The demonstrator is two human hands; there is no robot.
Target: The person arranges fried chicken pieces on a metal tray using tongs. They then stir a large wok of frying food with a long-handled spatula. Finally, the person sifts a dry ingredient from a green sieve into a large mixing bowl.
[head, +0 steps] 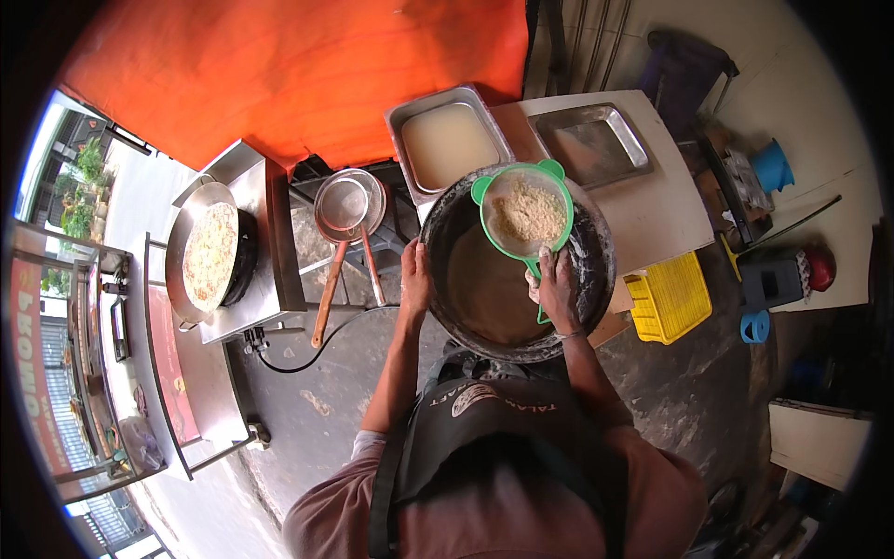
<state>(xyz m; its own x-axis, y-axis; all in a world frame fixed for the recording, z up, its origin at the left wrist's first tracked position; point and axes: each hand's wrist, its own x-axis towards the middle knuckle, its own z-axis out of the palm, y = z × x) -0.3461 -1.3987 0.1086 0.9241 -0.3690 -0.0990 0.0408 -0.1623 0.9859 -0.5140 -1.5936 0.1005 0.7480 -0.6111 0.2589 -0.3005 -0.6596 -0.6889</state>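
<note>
In front of me is a large dark basin [457, 328], its rim whitened with residue and a brownish layer at the bottom. My left hand [416, 276] grips the basin's left rim. My right hand [557, 290] is closed around the handle of a green plastic strainer [479, 190], which lies over the basin's far right part. Pale, crumbly bits [534, 213] are heaped in its mesh. White residue coats some of my right fingers. Just beyond the basin, a rectangular metal pan [394, 129] holds a cloudy, cream-coloured liquid [450, 147].
On the white table [674, 189] lies a shallow metal tray [594, 143]. Two wooden-handled strainers [328, 279] rest left of the basin. Farther left, a wok [181, 293] with frying food sits on a steel stove [269, 244]. A yellow crate [674, 300] stands at right.
</note>
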